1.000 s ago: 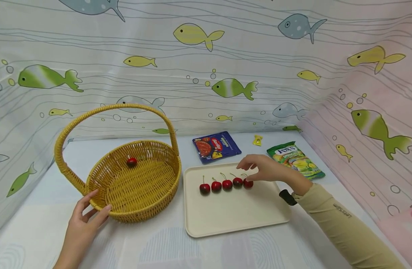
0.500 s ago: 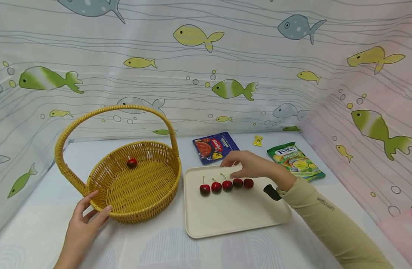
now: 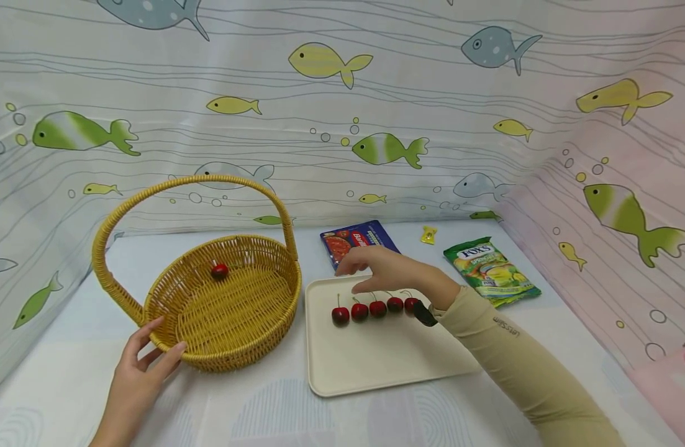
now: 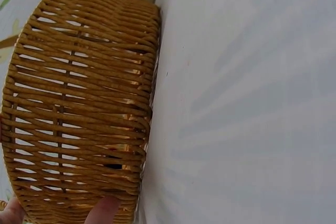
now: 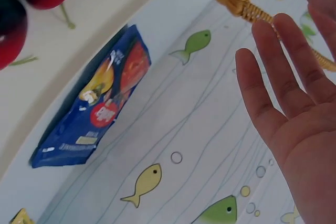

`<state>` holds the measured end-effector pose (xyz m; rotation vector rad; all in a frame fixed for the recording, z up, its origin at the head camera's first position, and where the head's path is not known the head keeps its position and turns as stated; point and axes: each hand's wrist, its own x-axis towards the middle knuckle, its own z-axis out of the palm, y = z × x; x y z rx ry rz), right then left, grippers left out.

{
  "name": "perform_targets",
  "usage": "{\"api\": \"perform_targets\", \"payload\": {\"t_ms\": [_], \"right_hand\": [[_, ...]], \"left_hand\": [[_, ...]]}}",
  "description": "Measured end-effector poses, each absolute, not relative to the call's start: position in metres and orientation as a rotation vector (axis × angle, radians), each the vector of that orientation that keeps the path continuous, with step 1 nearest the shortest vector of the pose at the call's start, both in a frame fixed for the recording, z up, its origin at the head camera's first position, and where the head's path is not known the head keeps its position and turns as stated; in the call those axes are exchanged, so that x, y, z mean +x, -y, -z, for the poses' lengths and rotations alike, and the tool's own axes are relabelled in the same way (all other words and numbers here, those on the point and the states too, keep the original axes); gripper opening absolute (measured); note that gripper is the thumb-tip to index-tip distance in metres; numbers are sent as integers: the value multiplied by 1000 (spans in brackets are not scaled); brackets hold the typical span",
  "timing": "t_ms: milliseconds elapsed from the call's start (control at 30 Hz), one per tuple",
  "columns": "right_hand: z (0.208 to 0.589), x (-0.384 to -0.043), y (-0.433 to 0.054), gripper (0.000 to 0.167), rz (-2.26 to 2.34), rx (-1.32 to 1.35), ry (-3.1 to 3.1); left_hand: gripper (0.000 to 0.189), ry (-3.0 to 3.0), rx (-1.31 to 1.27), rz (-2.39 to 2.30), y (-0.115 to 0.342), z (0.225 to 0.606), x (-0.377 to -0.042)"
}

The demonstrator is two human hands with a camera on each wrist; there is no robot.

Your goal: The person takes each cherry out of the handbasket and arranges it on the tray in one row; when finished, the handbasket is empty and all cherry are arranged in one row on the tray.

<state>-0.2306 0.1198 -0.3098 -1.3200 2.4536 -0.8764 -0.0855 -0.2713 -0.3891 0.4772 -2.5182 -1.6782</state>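
Note:
In the head view, my left hand point(image 3: 135, 372) holds the near left side of a yellow wicker basket point(image 3: 241, 357), its index finger over the rim and its thumb on the outer wall. One red cherry point(image 3: 220, 271) lies inside, towards the back. My right hand point(image 3: 395, 273) hovers over a cream tray point(image 3: 387, 360), holding nothing; the right wrist view shows its fingers point(image 5: 283, 72) apart and fairly straight. Beneath and in front of it, several dark red cherries with stems stand in a row, the leftmost cherry point(image 3: 340, 316) nearest the basket.
A blue Barilla pouch point(image 3: 342, 239) lies behind the tray, partly covered by the right hand. Further right are a small yellow wrapped packet point(image 3: 428, 234) and a green Fox's candy bag point(image 3: 493, 270). The basket's tall handle point(image 3: 208, 178) arches above it. Fish-printed cloth hangs behind.
My right hand has moved left above the row, from the rightmost cherry towards the left end, with nothing taken. The left hand and the basket have stayed in place.

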Motion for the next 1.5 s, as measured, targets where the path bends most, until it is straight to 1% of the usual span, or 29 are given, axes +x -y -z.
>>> {"api": "perform_targets", "payload": {"t_ms": [200,500,833,1200,1500], "right_hand": [[310,-234,-101,32,907,-1385,-2377],[309,-236,-72,33,827,-1417,-2378],[307,-243,-27,33,756,-1509,-2313],[301,-253,18,34,758,-1483,-2214],[299,-266,54,35,732,-1389,-2226]], "left_hand": [[77,2515,479,1679,272,390,-85],[77,2521,456,1703,271,392,-86],[77,2534,475,1677,276,395,-86],[78,2534,462,1659,277,398,-87],[77,2532,462,1661,273,391,-86]]}}
